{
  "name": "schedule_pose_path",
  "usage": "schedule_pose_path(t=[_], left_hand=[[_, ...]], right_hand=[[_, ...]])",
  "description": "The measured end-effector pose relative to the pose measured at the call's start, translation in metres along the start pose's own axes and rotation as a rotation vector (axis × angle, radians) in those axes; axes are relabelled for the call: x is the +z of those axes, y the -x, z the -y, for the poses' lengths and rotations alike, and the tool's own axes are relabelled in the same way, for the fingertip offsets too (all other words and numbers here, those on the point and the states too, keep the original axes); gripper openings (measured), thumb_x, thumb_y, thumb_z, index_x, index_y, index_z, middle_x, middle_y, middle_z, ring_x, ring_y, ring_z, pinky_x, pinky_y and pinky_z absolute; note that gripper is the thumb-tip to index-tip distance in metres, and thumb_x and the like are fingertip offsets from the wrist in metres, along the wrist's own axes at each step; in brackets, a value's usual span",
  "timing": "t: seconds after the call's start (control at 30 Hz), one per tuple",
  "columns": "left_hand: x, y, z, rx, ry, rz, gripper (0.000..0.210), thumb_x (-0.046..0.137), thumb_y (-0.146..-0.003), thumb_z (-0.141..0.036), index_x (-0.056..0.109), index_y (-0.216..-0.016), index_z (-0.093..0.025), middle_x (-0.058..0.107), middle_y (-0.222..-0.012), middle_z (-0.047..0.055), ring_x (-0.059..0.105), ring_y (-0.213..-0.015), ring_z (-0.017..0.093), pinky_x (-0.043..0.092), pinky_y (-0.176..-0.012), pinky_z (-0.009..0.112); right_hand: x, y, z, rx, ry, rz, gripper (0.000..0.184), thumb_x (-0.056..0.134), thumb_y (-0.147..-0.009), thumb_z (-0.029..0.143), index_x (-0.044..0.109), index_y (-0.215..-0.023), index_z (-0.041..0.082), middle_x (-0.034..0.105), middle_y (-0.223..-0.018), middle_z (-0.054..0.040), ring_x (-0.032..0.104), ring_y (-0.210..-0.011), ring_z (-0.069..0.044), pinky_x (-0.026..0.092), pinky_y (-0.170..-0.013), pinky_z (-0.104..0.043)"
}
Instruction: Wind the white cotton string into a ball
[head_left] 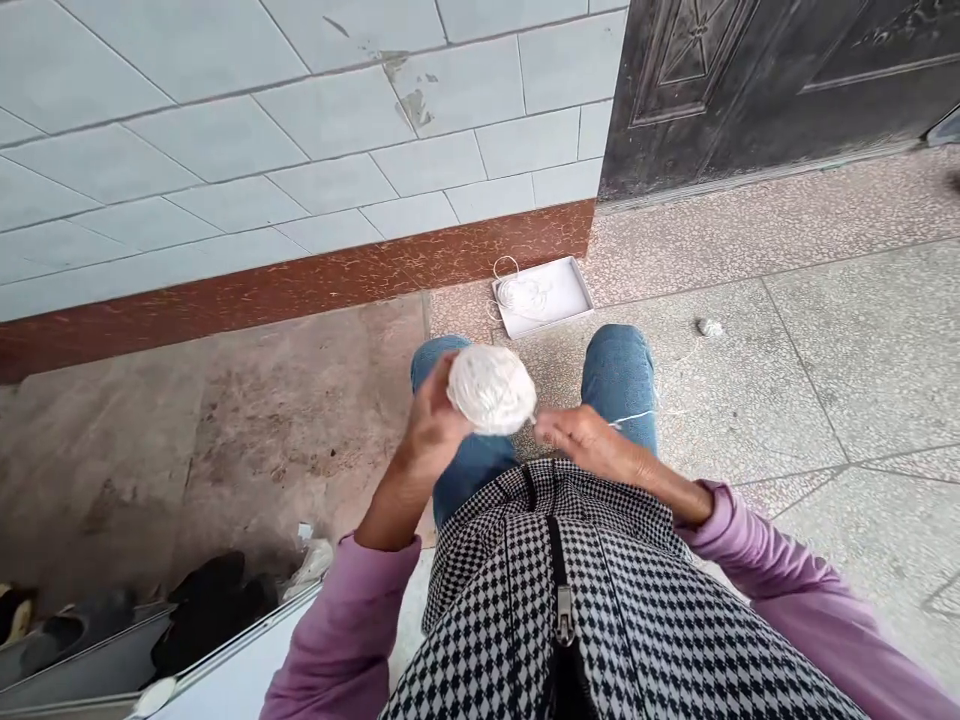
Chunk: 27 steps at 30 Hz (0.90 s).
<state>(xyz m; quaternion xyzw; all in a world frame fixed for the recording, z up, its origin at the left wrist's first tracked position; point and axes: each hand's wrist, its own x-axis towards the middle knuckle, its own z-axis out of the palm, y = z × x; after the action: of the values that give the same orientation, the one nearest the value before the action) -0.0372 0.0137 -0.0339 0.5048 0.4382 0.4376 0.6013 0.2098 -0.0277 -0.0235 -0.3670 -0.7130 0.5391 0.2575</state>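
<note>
A ball of white yarn (pixel 492 390) is held up over my lap in my left hand (pixel 435 410), whose fingers wrap its left side and underside. Just right of the ball, my right hand (pixel 589 440) pinches the yarn strand (pixel 634 416). A short bit of strand shows between those fingertips and the ball. Past the right hand, the strand runs over my right knee toward a small white clump of yarn (pixel 709 327) on the floor.
By the wall base lies a shallow white box lid (pixel 562 290) with loose white cord (pixel 521 292) in it. A tiled wall (pixel 337 120) rises ahead, with a dark door (pixel 750 90) to its right. Dark shoes (pixel 210 610) sit at lower left beside a white-edged rack (pixel 247 640).
</note>
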Motion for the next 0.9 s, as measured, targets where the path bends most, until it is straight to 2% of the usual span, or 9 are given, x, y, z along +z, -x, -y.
schedule_pose_path(t=[0.1,0.2,0.27,0.33,0.5,0.67,0.77,0.83,0.9], left_hand=[[0.0,-0.006,0.001,0.03,-0.246,-0.097,0.072,0.094,-0.06,-0.037,0.064,-0.124,-0.026,0.069,-0.122,0.006,0.068,-0.114,0.029,0.056,-0.106,0.044],[0.008,0.004,0.0,-0.061,-0.454,0.178,0.064,0.088,-0.064,-0.029,0.068,-0.124,-0.023,0.071,-0.118,0.007,0.069,-0.11,0.029,0.055,-0.106,0.046],[0.012,0.016,-0.003,-0.142,-0.394,0.406,0.062,0.087,-0.065,-0.029,0.07,-0.125,-0.023,0.073,-0.118,0.008,0.07,-0.11,0.03,0.057,-0.103,0.045],[0.012,0.025,-0.006,-0.183,-0.204,0.47,0.069,0.093,-0.06,-0.037,0.071,-0.125,-0.024,0.075,-0.116,0.008,0.071,-0.106,0.031,0.06,-0.096,0.044],[0.002,0.021,-0.005,-0.152,0.15,0.117,0.08,0.092,-0.058,-0.071,0.071,-0.122,-0.029,0.075,-0.116,0.01,0.071,-0.112,0.038,0.061,-0.094,0.05],[0.006,0.002,0.008,-0.049,-0.212,-0.102,0.071,0.092,-0.058,-0.04,0.062,-0.121,-0.025,0.07,-0.119,0.008,0.068,-0.115,0.031,0.055,-0.107,0.047],[0.009,0.008,0.006,-0.084,-0.446,0.142,0.067,0.087,-0.062,-0.027,0.064,-0.125,-0.022,0.071,-0.121,0.008,0.068,-0.113,0.029,0.054,-0.11,0.046],[0.006,0.018,0.003,-0.167,-0.375,0.424,0.066,0.087,-0.065,-0.029,0.067,-0.127,-0.021,0.073,-0.122,0.009,0.07,-0.111,0.03,0.056,-0.107,0.047],[0.0,0.027,0.001,-0.213,-0.159,0.535,0.074,0.093,-0.062,-0.038,0.068,-0.129,-0.022,0.075,-0.122,0.011,0.072,-0.109,0.032,0.059,-0.102,0.047]], right_hand=[[0.007,0.01,0.011,-0.044,0.058,0.091,0.043,0.038,-0.12,0.045,0.055,-0.088,0.022,0.059,-0.081,-0.0004,0.053,-0.07,-0.014,0.042,-0.071,-0.032],[-0.012,0.01,0.013,-0.067,0.073,-0.006,0.041,0.043,-0.119,0.048,0.056,-0.09,0.022,0.059,-0.08,0.0007,0.052,-0.071,-0.014,0.04,-0.072,-0.032],[-0.023,0.005,0.003,-0.061,0.023,-0.071,0.046,0.046,-0.117,0.054,0.054,-0.086,0.022,0.052,-0.075,0.0027,0.047,-0.068,-0.013,0.038,-0.069,-0.031],[-0.023,0.0,-0.014,-0.051,-0.079,-0.084,0.051,0.045,-0.116,0.06,0.05,-0.082,0.022,0.048,-0.074,0.0035,0.045,-0.068,-0.013,0.038,-0.068,-0.03],[0.012,0.006,-0.027,0.024,-0.131,-0.082,0.049,0.04,-0.117,0.057,0.046,-0.082,0.023,0.049,-0.076,0.0026,0.045,-0.071,-0.014,0.038,-0.07,-0.03],[0.01,0.016,0.01,-0.046,0.025,0.067,0.038,0.041,-0.118,0.041,0.05,-0.086,0.023,0.054,-0.077,0.0015,0.048,-0.069,-0.013,0.037,-0.07,-0.032],[-0.011,0.011,0.012,-0.068,0.071,-0.017,0.043,0.042,-0.119,0.047,0.055,-0.087,0.022,0.056,-0.077,0.0006,0.05,-0.07,-0.014,0.038,-0.07,-0.032],[-0.019,0.006,-0.001,-0.063,0.042,-0.075,0.048,0.043,-0.118,0.054,0.056,-0.085,0.021,0.054,-0.075,0.0014,0.05,-0.069,-0.013,0.038,-0.069,-0.031],[-0.014,0.003,-0.016,-0.047,-0.024,-0.083,0.052,0.042,-0.118,0.058,0.056,-0.084,0.021,0.053,-0.074,0.0019,0.05,-0.069,-0.013,0.04,-0.068,-0.03]])
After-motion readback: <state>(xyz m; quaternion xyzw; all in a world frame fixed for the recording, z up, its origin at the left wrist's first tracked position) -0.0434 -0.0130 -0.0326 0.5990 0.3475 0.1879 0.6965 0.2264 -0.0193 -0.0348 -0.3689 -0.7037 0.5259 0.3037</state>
